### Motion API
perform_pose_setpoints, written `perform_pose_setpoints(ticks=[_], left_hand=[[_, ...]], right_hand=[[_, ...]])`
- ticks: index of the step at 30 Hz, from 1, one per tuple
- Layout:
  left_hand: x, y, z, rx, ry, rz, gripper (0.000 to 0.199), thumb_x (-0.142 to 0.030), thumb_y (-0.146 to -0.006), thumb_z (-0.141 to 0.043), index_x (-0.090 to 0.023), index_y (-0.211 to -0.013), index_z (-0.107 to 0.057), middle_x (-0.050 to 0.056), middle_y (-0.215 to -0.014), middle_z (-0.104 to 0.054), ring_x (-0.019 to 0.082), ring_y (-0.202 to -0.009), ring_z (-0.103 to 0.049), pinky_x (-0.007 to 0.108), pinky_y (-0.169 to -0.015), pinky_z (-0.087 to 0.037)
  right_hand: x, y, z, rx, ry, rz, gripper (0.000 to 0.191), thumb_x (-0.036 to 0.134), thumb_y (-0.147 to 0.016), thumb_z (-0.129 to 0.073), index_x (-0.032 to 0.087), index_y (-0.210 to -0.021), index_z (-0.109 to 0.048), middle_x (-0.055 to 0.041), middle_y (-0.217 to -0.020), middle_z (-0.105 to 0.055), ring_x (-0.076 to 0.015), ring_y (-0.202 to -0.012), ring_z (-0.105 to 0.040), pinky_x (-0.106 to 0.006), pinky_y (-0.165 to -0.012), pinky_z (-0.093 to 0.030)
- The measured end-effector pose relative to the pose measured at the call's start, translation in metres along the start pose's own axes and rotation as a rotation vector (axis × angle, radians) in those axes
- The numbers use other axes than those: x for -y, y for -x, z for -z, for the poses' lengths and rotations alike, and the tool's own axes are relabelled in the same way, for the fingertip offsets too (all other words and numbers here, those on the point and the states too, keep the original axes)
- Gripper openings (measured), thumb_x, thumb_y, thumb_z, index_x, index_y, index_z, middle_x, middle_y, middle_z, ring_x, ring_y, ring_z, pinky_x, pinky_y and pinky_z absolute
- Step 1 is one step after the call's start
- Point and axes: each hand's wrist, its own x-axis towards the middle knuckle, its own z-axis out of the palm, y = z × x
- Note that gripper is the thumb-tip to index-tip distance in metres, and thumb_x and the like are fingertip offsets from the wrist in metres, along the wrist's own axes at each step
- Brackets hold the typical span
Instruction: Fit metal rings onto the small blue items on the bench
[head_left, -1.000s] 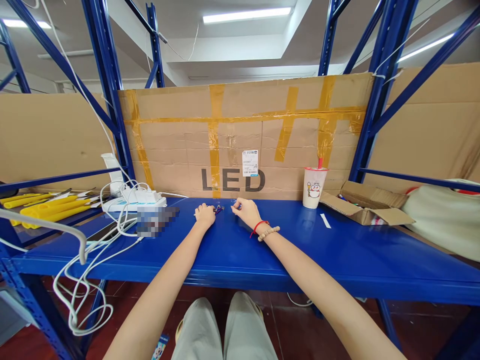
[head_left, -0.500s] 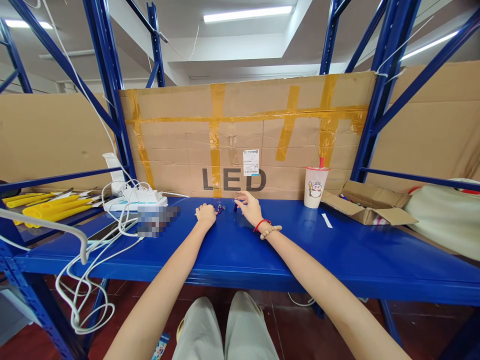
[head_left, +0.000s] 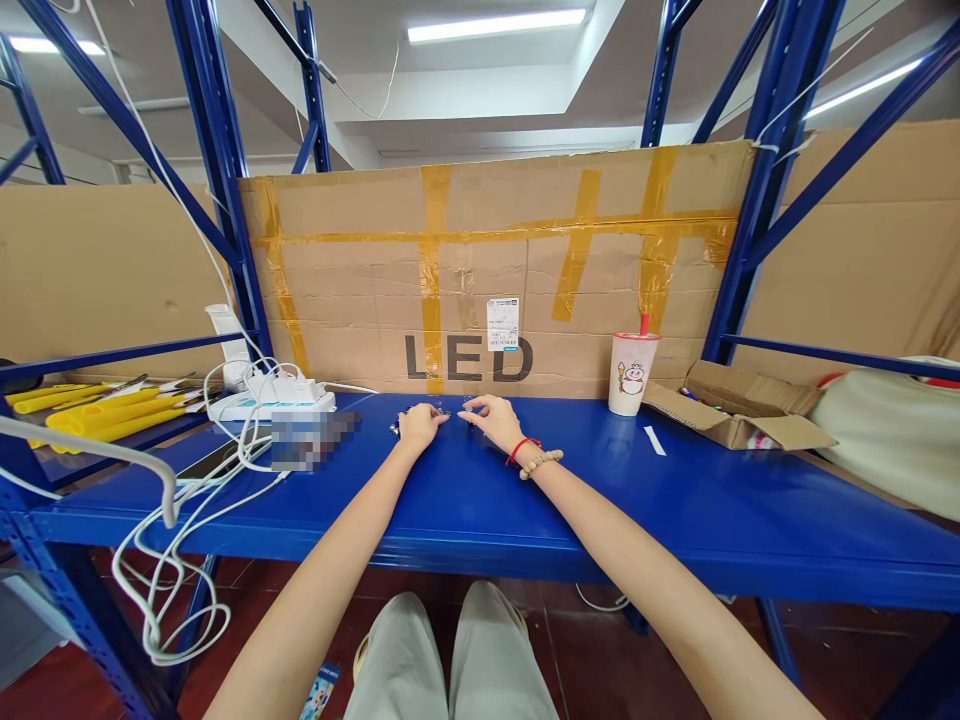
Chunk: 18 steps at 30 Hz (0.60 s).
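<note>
Over the blue shelf top (head_left: 525, 500), near its back edge, my left hand (head_left: 420, 426) is closed with thumb and fingers pinched around something too small to make out. A small dark object (head_left: 395, 427) shows at that hand's left side. Just to the right, my right hand (head_left: 491, 420), with a red string and a beaded bracelet at the wrist, has its fingertips pinched together. Something small and dark (head_left: 470, 424) shows under those fingers, partly hidden. A narrow gap separates the two hands.
White cables (head_left: 247, 440) and a power strip (head_left: 300, 400) lie at the left, beside yellow-handled tools (head_left: 112, 415). On the right stand a paper cup (head_left: 632, 375) with a red straw and an open cardboard box (head_left: 739, 405). A taped cardboard panel (head_left: 360, 290) rises behind.
My left hand has moved slightly right, and the small dark object now shows on its left side. My right hand's fingers have lowered and come together.
</note>
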Motion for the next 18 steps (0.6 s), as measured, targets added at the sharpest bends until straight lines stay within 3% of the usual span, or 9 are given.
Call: perform_pose_setpoints(ticks=[4,8,13,18], left_hand=[[-0.005,-0.002,-0.003,0.014,0.312,-0.021,0.029,-0.043,-0.077,-0.055,-0.018,-0.084,-0.069,0.004,-0.085,-0.068,0.015,-0.073,-0.058,0.023,-0.066,-0.041],[-0.009,0.001,-0.006,0.086,0.522,0.006,0.041,-0.052,-0.071,-0.058,-0.016,-0.087,-0.070,0.004,-0.076,-0.066,0.010,-0.058,-0.050,0.021,-0.053,-0.035],[-0.012,0.005,-0.005,0.179,0.641,0.027,0.044,-0.053,-0.057,-0.069,-0.018,-0.083,-0.072,0.002,-0.064,-0.062,0.008,-0.055,-0.044,0.020,-0.047,-0.027],[-0.016,0.007,-0.001,0.194,0.685,0.055,0.040,-0.045,-0.049,-0.076,-0.016,-0.077,-0.073,0.001,-0.058,-0.060,0.008,-0.053,-0.041,0.020,-0.046,-0.024]], right_hand=[[-0.007,-0.002,-0.005,0.075,-0.164,-0.026,0.026,0.038,-0.069,-0.066,0.016,-0.083,-0.067,-0.0051,-0.076,-0.067,-0.0161,-0.063,-0.063,-0.021,-0.046,-0.046],[-0.009,-0.002,-0.008,0.143,-0.262,-0.010,0.029,0.039,-0.069,-0.064,0.013,-0.082,-0.065,-0.0055,-0.072,-0.066,-0.0159,-0.061,-0.063,-0.019,-0.040,-0.046],[-0.009,-0.003,-0.009,0.147,-0.282,0.022,0.032,0.045,-0.071,-0.061,0.014,-0.078,-0.065,-0.0042,-0.067,-0.063,-0.0154,-0.059,-0.061,-0.019,-0.038,-0.046],[-0.010,-0.004,-0.010,0.158,-0.288,0.049,0.033,0.046,-0.067,-0.063,0.014,-0.071,-0.065,-0.0037,-0.061,-0.062,-0.0159,-0.056,-0.059,-0.021,-0.039,-0.046]])
